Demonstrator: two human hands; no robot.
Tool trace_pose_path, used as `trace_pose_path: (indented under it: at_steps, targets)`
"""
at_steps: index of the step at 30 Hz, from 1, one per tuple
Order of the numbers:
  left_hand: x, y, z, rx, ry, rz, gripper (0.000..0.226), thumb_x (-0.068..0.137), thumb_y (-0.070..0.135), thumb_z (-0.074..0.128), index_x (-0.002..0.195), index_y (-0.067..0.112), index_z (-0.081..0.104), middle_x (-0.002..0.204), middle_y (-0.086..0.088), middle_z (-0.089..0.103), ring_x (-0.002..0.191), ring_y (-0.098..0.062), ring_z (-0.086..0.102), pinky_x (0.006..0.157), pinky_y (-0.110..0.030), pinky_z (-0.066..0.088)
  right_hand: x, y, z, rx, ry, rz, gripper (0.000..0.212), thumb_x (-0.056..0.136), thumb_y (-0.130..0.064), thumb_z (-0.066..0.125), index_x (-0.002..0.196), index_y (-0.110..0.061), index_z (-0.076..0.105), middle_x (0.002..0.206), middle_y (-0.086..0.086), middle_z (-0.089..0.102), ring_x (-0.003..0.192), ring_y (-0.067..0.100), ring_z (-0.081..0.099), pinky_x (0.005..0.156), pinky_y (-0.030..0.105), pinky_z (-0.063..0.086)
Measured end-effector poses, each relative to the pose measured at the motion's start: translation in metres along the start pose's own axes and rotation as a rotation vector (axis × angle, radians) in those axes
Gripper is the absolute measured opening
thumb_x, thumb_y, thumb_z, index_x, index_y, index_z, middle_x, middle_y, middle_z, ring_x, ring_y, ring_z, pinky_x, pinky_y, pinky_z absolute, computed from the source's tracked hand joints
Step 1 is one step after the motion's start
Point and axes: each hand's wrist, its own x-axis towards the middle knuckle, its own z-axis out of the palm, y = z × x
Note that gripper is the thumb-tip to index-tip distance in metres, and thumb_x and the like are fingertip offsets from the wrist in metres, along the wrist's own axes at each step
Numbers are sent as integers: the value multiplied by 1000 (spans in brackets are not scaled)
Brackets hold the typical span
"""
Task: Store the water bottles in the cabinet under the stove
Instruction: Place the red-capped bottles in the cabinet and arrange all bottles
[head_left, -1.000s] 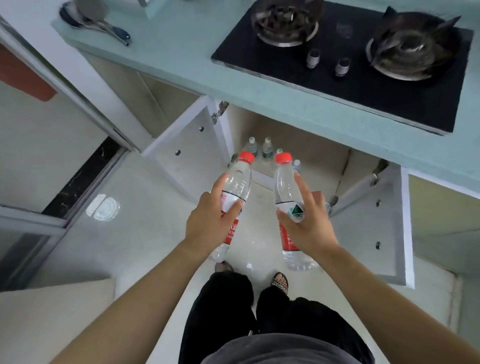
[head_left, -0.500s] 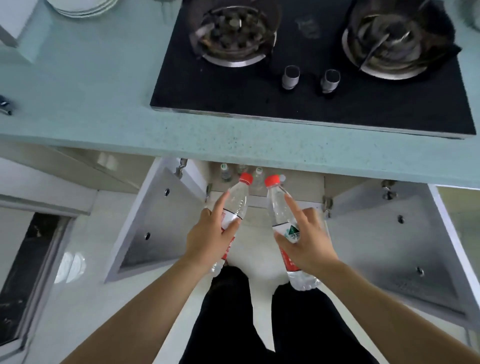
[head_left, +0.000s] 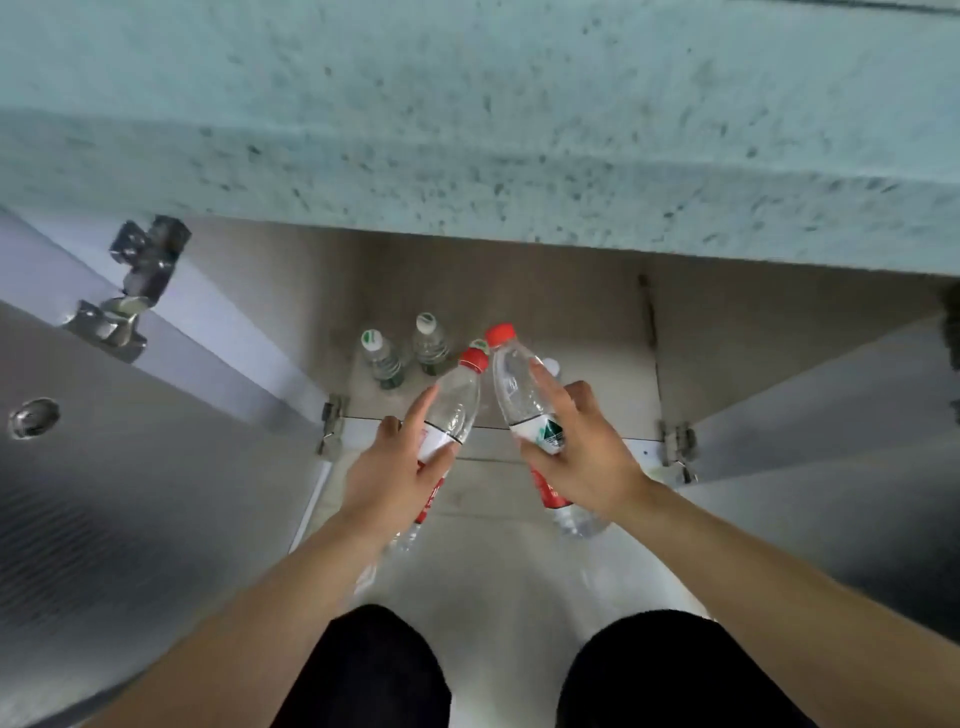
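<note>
The left hand (head_left: 387, 480) gripped one red-capped bottle (head_left: 453, 410), and the right hand (head_left: 582, 457) gripped another (head_left: 517, 389). Both were held before the open cabinet (head_left: 571, 312), under the worktop (head_left: 467, 130). Smaller bottles (head_left: 382, 358) stood inside.

cabinet floor (head_left: 587, 364): a pale beige-grey panel, closed off in front by a white front edge (head_left: 483, 449). 2 clear water bottles stand upright on it toward the left, side by side and close together. the left bottle (head_left: 382, 358) has a green-and-white cap, the right bottle (head_left: 430, 344) a white one. 1 further cap (head_left: 552, 365) shows farther right, largely hidden; its bottle cannot be made out. kitchen floor (head_left: 493, 571): pale and glossy, directly in front of the cabinet.
</note>
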Motion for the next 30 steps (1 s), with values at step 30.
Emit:
trace_pose_path:
  at_steps: [30]
  targets:
    - [136,-69,211,-183,218,85,75,82,39,61,138,51,13,143,7,45,118,-28,55,93,-50,48,97,301,96,139,274,-50,96,66,-29,81,141,-42,21,124,-5,50,109,11,52,91,36,49]
